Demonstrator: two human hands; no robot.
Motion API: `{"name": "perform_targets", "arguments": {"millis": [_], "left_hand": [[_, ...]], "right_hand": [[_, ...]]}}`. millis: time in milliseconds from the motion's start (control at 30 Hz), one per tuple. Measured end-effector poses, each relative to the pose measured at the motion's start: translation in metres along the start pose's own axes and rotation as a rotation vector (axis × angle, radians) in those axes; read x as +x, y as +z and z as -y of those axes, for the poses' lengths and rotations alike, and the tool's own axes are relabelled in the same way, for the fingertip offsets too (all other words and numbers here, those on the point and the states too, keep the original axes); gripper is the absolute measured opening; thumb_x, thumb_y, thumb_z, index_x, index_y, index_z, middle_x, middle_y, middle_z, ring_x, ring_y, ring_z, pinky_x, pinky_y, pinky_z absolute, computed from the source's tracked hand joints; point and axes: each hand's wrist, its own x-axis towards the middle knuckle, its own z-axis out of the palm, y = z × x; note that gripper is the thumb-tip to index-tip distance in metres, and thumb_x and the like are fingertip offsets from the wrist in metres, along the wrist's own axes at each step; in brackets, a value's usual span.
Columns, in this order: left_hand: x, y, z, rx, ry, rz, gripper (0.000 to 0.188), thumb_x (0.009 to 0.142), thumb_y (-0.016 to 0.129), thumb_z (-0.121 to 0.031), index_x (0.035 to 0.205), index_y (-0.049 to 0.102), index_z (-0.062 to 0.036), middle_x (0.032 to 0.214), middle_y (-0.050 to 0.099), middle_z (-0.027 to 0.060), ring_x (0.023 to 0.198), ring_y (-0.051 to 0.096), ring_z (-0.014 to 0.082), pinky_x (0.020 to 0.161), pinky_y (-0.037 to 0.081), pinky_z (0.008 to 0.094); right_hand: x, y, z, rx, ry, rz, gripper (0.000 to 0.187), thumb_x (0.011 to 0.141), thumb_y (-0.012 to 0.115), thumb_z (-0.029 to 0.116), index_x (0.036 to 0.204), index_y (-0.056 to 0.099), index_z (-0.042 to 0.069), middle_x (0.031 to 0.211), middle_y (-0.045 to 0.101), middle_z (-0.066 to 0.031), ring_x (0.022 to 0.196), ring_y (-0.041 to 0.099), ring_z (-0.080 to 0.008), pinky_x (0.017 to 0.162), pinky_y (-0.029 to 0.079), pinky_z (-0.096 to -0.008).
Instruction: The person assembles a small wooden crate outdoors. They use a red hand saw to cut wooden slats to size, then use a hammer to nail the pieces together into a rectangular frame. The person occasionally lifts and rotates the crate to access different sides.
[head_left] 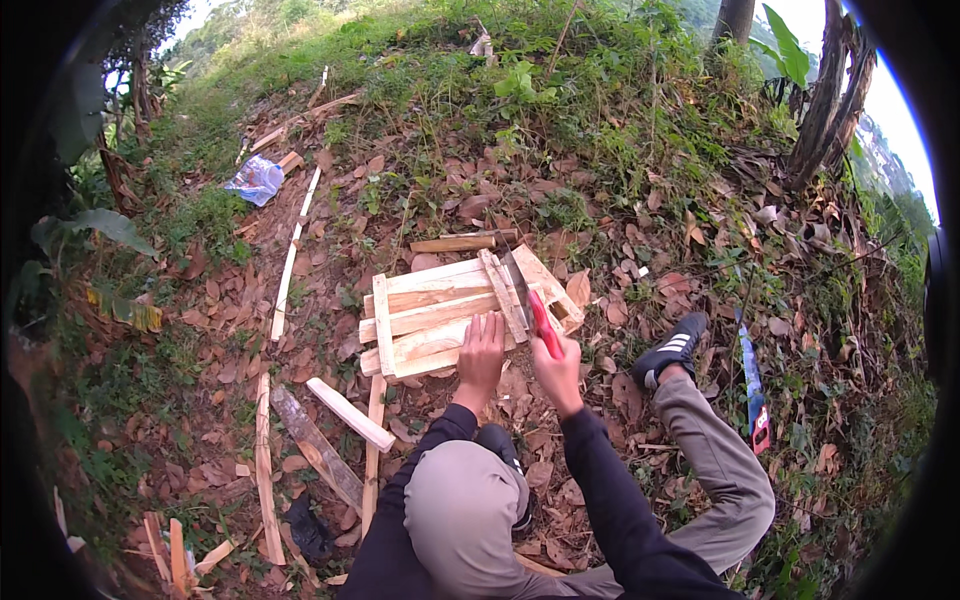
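Observation:
A slatted panel of pale wooden planks [415,322] lies on the leafy ground in front of me, with narrow crosspieces over both ends. My left hand [482,352] rests flat on its near planks, fingers stretched out. In my right hand [556,372] is the red handle of a handsaw [517,277]. The blade points away from me, along the panel's right crosspiece, near the plank ends. Whether its teeth are in the wood I cannot tell. At the right end, a short wider board [540,280] slants beside the blade.
Loose wooden strips [265,470] and a short pale block [350,413] lie at the left. A brown stick [455,243] sits beyond the panel. A clear plastic bag [257,180] lies farther off. To the right is a long blue sleeve-like strip [750,370] with a red end.

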Motion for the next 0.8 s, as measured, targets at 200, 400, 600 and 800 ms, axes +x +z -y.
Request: {"name": "perform_targets", "arguments": {"millis": [200, 400, 600, 800], "left_hand": [[-0.031, 0.009, -0.006, -0.004, 0.041, -0.064, 0.046, 0.083, 0.059, -0.005, 0.129, 0.061, 0.0009, 0.126, 0.066, 0.0154, 0.114, 0.063, 0.0387, 0.098, 0.052, 0.0437], [-0.016, 0.016, 0.014, -0.032, 0.003, -0.048, 0.051, 0.080, 0.058, -0.002, 0.132, 0.058, 0.0013, 0.131, 0.063, 0.0168, 0.120, 0.059, 0.0397, 0.101, 0.050, 0.0445], [-0.016, 0.009, -0.004, -0.050, 0.023, -0.011, 0.045, 0.088, 0.057, -0.011, 0.131, 0.059, -0.0009, 0.131, 0.063, 0.0137, 0.119, 0.061, 0.0369, 0.101, 0.050, 0.0446], [-0.016, 0.005, -0.027, -0.079, 0.034, -0.040, 0.041, 0.088, 0.057, -0.009, 0.127, 0.063, 0.0003, 0.129, 0.064, 0.0149, 0.117, 0.062, 0.0373, 0.101, 0.050, 0.0455]], "right_hand": [[-0.100, -0.029, -0.003, 0.036, 0.160, -0.020, 0.015, 0.093, 0.058, 0.005, 0.080, 0.064, 0.002, 0.065, 0.052, 0.0075, 0.056, 0.044, -0.0019, 0.050, 0.032, -0.0228], [-0.065, -0.024, 0.021, 0.229, 0.143, -0.003, 0.015, 0.089, 0.060, 0.005, 0.097, 0.071, -0.001, 0.066, 0.056, 0.0042, 0.056, 0.049, -0.0030, 0.051, 0.037, -0.0216], [0.036, 0.006, -0.015, 0.128, 0.070, 0.016, 0.015, 0.088, 0.060, 0.007, 0.073, 0.060, 0.001, 0.059, 0.054, 0.0017, 0.048, 0.049, -0.0064, 0.045, 0.037, -0.0242], [0.055, 0.017, -0.005, 0.014, -0.071, -0.045, 0.020, 0.089, 0.062, 0.010, 0.070, 0.055, 0.006, 0.058, 0.050, 0.0069, 0.044, 0.041, -0.0049, 0.042, 0.032, -0.0235]]}}
